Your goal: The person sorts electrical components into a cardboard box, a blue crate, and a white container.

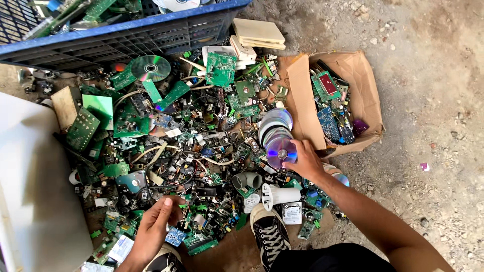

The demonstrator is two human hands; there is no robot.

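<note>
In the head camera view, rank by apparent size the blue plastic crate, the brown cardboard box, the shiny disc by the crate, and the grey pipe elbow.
1. Blue plastic crate, partly cropped.
2. Brown cardboard box.
3. Shiny disc by the crate.
4. Grey pipe elbow, nearly the disc's size, so these two are unsure.

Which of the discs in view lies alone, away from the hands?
The greenish shiny disc by the blue crate, lying flat and alone on the circuit boards. The others sit fanned together at the right hand.

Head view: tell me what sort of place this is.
Probably an outdoor e-waste sorting spot. A heap of green circuit boards and cables lies on bare dirt ground, beside a blue plastic crate and a cardboard box of boards. The right hand holds shiny discs.
</note>
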